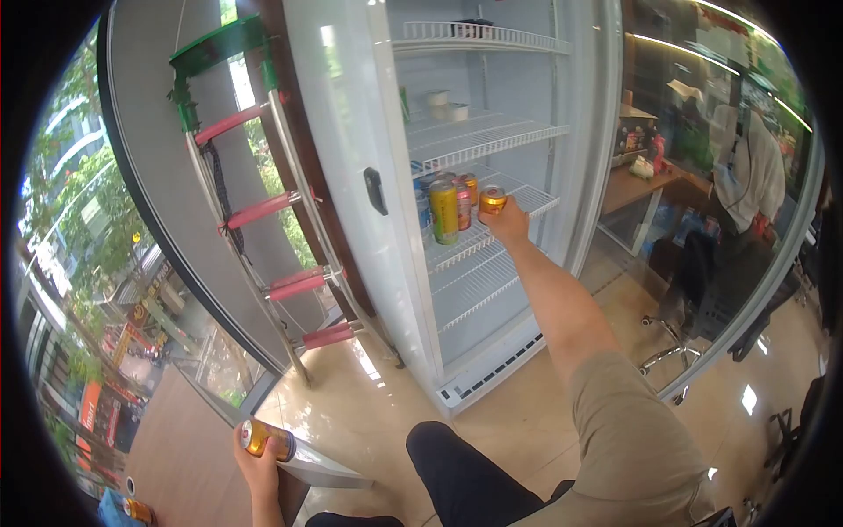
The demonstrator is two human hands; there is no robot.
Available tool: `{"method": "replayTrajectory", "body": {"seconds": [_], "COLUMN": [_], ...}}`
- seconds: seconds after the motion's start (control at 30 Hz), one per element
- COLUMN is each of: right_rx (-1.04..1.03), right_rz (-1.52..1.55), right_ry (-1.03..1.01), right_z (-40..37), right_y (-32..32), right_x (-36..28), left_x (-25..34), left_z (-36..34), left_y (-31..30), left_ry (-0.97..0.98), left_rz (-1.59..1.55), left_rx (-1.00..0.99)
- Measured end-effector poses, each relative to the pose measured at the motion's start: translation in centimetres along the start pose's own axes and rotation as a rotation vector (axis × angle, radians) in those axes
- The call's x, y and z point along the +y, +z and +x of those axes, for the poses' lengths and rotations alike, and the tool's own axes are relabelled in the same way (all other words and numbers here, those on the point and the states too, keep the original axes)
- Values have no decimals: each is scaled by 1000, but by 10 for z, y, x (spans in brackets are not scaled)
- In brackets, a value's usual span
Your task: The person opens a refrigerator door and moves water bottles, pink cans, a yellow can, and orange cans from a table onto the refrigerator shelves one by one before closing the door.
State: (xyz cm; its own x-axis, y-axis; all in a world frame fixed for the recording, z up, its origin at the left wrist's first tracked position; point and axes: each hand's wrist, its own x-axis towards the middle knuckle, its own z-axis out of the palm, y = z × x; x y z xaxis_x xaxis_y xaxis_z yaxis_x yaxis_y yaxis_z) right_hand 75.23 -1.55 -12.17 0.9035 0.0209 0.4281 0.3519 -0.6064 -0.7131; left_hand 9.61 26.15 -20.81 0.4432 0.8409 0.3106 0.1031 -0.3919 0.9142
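Observation:
At the lower left, my left hand is wrapped round a drink can with a gold top part and a dark lower part, tilted over the table's edge. My right hand reaches into the upright fridge and grips a gold can at a middle wire shelf. Left of that can, a tall yellow-green can stands at the shelf's front. Beside and behind it are a pink can, an orange can and several others, partly hidden.
A wooden table at lower left bears another gold can by a blue bag. Left of the fridge leans a ladder with pink-wrapped rungs. White tubs sit on a higher shelf. Behind glass at right stands a person near an office chair.

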Motion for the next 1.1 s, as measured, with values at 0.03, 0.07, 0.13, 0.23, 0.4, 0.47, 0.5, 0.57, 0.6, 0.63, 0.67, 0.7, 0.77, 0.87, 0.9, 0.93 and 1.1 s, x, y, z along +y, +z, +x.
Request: {"method": "replayTrajectory", "body": {"seconds": [0.03,0.07,0.13,0.23,0.4,0.47,0.5,0.57,0.6,0.63,0.67,0.7,0.77,0.87,0.9,0.93,1.1], "right_rx": [-33,-64,-64,-51,-36,-77,-81,-121,-129,-115,-101,-107,-67,-38,-37,-7,26], "right_rz": [-69,-138,-146,-168,-191,-238,-237,-272,-271,-270,-272,-276,-283,-199,-201,-156,-30], "right_ry": [-24,-48,-61,-63,-92,-100,-93,-66,-54,-61,-70,-63,-94,-104,-102,-134,-246], "right_z": [0,1,-1,0,9,16,19,24,25,26,27,28,28,33,35,35,33], "right_y": [-2,0,4,4,12,9,11,17,20,21,22,22,25,31,33,36,39], "right_x": [4,5,5,4,3,2,0,1,3,3,4,5,7,16,19,23,33], "left_x": [1,2,2,10,15,12,12,12,12,11,10,8,6,-3,-6,-4,3], "left_z": [-1,0,1,0,0,1,1,1,1,2,2,2,3,2,3,3,3], "left_y": [1,1,2,2,6,6,7,7,5,5,6,5,3,2,0,2,3], "left_ry": [-14,-44,-75,-96,-99,-84,-85,-77,-81,-77,-75,-81,-72,-63,-37,-38,-47], "left_rz": [-1,-23,-33,-21,16,35,42,53,65,50,32,37,52,103,131,132,159], "left_rx": [9,31,65,32,70,65,61,70,63,54,46,39,50,71,74,73,47]}}
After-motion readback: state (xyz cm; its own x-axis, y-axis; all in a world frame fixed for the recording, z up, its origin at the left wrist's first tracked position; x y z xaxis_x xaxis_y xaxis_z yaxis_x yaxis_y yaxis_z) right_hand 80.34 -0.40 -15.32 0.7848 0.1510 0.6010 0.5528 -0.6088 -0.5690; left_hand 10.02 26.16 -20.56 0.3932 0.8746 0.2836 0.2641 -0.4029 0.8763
